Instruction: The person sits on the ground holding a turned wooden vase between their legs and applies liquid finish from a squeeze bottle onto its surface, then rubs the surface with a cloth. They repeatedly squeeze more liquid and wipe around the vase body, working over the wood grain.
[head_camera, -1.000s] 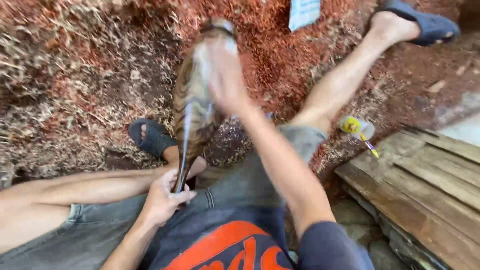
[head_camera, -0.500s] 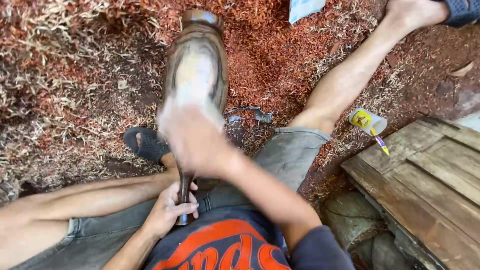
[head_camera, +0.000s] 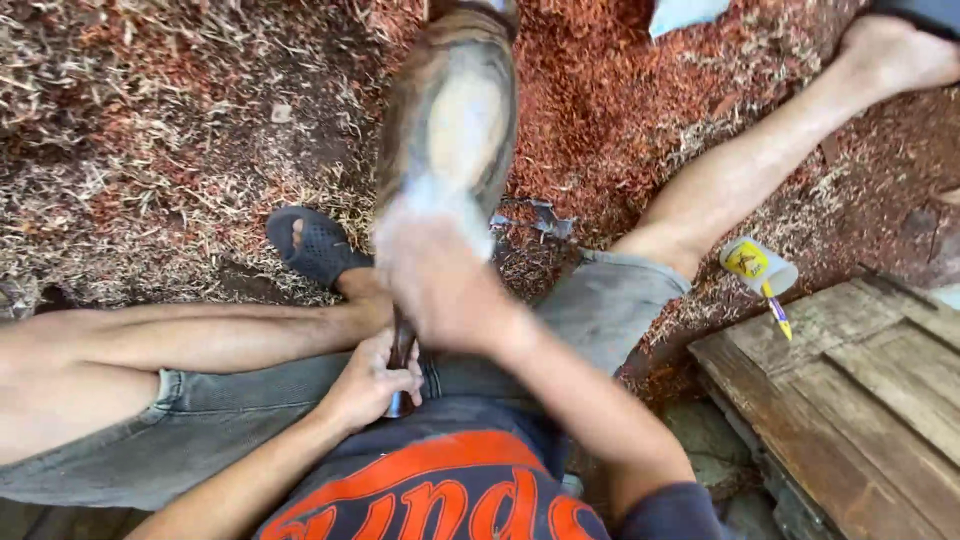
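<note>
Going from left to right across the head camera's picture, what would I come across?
Bent leg → dark sandal → left hand → carved wooden piece → outstretched leg → small yellow-labelled bottle → wooden boards.

A rough woodworking spot at ground level, likely outdoors. Reddish sawdust and pale wood shavings cover the ground where a person sits with a long carved wooden piece, beside weathered wooden planks and a small glue bottle.
</note>
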